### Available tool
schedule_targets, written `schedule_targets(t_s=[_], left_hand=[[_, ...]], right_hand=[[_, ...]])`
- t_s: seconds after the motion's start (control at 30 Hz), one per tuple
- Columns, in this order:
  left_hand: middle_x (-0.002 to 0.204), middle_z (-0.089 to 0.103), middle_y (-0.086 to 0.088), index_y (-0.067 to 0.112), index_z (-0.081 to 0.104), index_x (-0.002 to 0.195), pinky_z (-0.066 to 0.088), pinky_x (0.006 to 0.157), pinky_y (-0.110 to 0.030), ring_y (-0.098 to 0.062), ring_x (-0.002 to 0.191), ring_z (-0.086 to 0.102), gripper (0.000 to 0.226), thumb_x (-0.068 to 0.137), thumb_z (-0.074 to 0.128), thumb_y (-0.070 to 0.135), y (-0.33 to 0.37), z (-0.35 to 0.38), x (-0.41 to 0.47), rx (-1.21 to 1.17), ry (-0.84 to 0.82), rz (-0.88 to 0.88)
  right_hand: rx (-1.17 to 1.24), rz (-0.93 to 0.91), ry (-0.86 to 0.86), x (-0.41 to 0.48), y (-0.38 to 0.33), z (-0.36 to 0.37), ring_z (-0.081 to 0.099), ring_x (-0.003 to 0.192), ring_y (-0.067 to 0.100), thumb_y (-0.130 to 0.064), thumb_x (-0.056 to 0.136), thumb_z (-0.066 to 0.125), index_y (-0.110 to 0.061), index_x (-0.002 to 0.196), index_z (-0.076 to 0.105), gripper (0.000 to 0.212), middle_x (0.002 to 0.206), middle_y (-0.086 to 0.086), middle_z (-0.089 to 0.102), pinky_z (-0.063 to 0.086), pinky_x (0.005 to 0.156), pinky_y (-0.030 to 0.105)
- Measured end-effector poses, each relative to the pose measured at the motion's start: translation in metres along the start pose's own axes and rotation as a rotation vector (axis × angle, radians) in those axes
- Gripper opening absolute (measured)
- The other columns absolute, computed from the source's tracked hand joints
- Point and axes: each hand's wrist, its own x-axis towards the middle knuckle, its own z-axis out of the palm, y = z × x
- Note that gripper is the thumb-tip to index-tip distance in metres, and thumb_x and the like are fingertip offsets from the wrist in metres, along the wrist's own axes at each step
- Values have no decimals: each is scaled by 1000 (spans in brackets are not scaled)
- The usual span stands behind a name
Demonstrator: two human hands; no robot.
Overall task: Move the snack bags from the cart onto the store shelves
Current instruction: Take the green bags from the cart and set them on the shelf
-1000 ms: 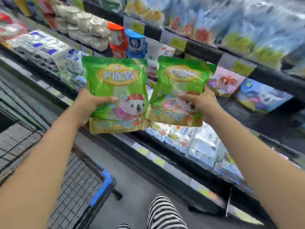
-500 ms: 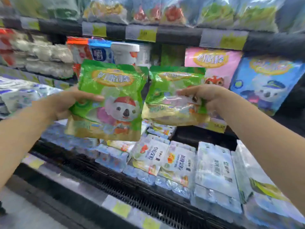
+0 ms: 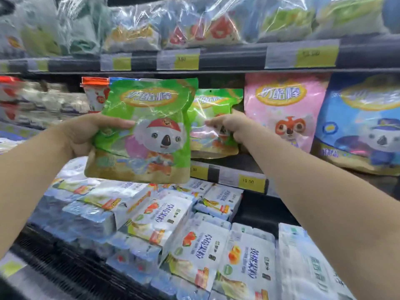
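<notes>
Since the earlier frames, both green bags are brought up close to the middle shelf (image 3: 233, 167), and the cart is no longer in view. The right hand (image 3: 232, 124) is closed on the far green snack bag (image 3: 213, 118), thumb over its front, and the bag is pushed back into the slot just left of the pink bag (image 3: 283, 113); its base appears to be resting on or just above the shelf edge, contact cannot be confirmed. The left hand (image 3: 86, 133) is closed on the near green snack bag (image 3: 147, 131), thumb on the front, fingers hidden behind; this bag is held in the air in front of the shelf, overlapping the far one in view. Risks, as judged: if the far bag is released before its base is seated, it can be expected to tip forward and drop onto the white pouches (image 3: 184, 241) on the lower tier, since the film is slick and the gusset soft. The near bag may also be knocked against the far one when it is brought in, and the pink bag could be nudged sideways by the right wrist. Legible text: three large Chinese characters, apparently 奶酪棒, are printed in an orange oval on the green and pink bags; a koala in a red cap is shown on the green one. "19.00" is read on the yellow price tag (image 3: 249, 180) under the shelf; the upper tags are too blurred. Vertical Chinese writing is carried on the white pouches, only partly legible.
</notes>
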Motion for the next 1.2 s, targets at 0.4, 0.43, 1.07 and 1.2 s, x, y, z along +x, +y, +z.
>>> schedule_targets(t_s=[0.4,0.43,1.07,1.2], left_hand=[[73,76,0,20,80,75,58,51,-26,-12,57,72,75,4,95,37,33,65,-25,-147,-144,104],[72,76,0,22,81,70,57,49,-24,-12,56,71,70,4,96,36,33,68,-25,-174,-168,117],[100,75,-9,22,74,100,59,64,-33,-25,84,74,80,25,98,32,22,78,-22,-186,-210,206],[93,76,-5,20,68,105,59,61,-32,-23,80,74,90,21,98,33,22,80,-25,-177,-196,217]], right_hand=[[-72,-526,175,44,16,8,60,88,14,4,71,78,0,118,57,53,100,6,64,50,77,13],[-67,-545,186,47,18,9,60,88,14,5,71,78,1,118,57,51,100,6,64,48,73,8],[11,-179,155,49,13,4,56,78,16,2,76,75,5,120,57,48,99,8,59,40,52,22],[-38,-111,206,43,13,5,50,105,22,-11,78,77,3,132,37,68,121,15,50,41,75,27]])
